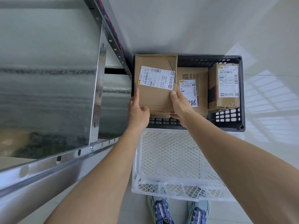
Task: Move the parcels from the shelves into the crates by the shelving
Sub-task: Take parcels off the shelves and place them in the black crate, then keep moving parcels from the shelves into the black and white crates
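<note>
A parcel (155,92) is held over the black crate's (226,118) left end.
It is gripped by left hand (139,110) and right hand (179,105), fingers curled round its near edges; lowering and release are judged next.

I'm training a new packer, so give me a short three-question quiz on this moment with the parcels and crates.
1. True or false: the left hand and the right hand both hold the box.
2. Which crate lies nearer the shoes? A. black crate B. white crate
3. Besides the held box, how many parcels lie in the black crate?
Key: 1 true; 2 B; 3 two.
</note>
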### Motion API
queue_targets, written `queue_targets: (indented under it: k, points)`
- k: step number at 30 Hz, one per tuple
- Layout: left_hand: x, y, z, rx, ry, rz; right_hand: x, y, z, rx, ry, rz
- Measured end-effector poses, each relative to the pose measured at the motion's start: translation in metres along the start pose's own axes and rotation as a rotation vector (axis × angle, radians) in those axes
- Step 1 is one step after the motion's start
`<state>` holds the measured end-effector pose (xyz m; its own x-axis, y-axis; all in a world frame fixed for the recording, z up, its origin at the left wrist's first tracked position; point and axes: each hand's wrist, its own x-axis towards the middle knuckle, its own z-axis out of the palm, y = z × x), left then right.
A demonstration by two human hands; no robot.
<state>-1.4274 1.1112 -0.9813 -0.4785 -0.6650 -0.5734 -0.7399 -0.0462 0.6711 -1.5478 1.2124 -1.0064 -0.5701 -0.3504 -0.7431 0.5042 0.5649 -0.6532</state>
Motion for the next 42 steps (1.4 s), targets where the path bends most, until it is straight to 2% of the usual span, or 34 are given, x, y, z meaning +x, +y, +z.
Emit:
queue_targets:
  k: [6, 9, 12, 15, 22, 26, 32, 42]
  points:
    - [-0.003, 0.01, -0.008, 0.111, -0.022, -0.016, -0.015, -0.006, -0.004, 0.077, -0.024, 0.081]
    - [-0.014, 0.028, -0.015, 0.138, -0.003, -0.036, -0.036, -0.013, -0.012, -0.009, -0.014, 0.029]
    - [-0.033, 0.053, -0.025, 0.212, 0.011, -0.014, -0.069, -0.033, -0.027, -0.178, 0.006, -0.063]
    - [-0.061, 0.086, -0.041, 0.352, -0.007, 0.077, -0.108, -0.068, -0.047, -0.477, 0.046, -0.198]
    - [-0.139, 0.203, -0.1, 0.651, -0.054, 0.316, -0.216, -0.188, -0.095, -0.976, 0.203, -0.522]
    - [-0.196, 0.275, -0.142, 0.726, -0.032, 0.412, -0.28, -0.257, -0.114, -1.078, 0.262, -0.562]
    - [-0.303, 0.363, -0.206, 0.756, 0.061, 0.428, -0.397, -0.333, -0.138, -1.132, 0.305, -0.659]
    - [-0.513, 0.443, -0.267, 0.747, 0.316, 0.458, -0.61, -0.402, -0.175, -1.114, 0.296, -0.935]
